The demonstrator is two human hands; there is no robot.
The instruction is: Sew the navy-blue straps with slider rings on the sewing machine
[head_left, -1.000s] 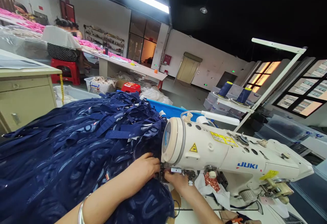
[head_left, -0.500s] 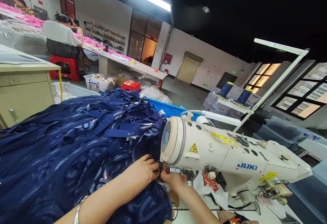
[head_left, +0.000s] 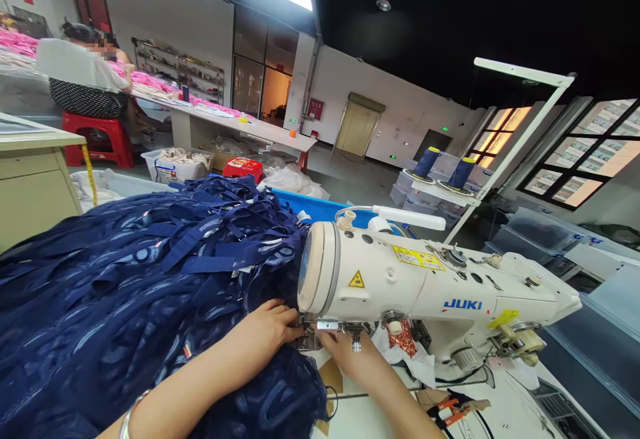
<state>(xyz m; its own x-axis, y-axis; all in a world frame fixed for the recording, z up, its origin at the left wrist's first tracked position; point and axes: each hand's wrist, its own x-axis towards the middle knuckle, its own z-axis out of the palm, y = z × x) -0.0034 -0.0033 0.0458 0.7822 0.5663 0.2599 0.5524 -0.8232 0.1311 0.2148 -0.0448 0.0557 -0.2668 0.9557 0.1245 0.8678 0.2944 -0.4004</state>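
A white JUKI sewing machine stands in front of me, its round head end over the stitching area. My left hand is at the left of the needle area, fingers bent and closed on a navy garment with pale swirl patterns. Beneath the machine head, my right hand reaches in from the right with its fingers drawn together by the presser foot. Metal fittings partly cover those fingers, so what they hold is hidden. Between my fingertips a small piece of metal plate shows.
A large heap of navy garments and straps fills the left. Orange-handled snips lie on the machine table at right. Navy thread cones stand behind. A blue bin is beyond the machine. A person sits at a far table.
My view has turned slightly right, so everything sits further left in the picture. My fingertips, nearly touching before, are now a little apart, with metal plate showing between them.
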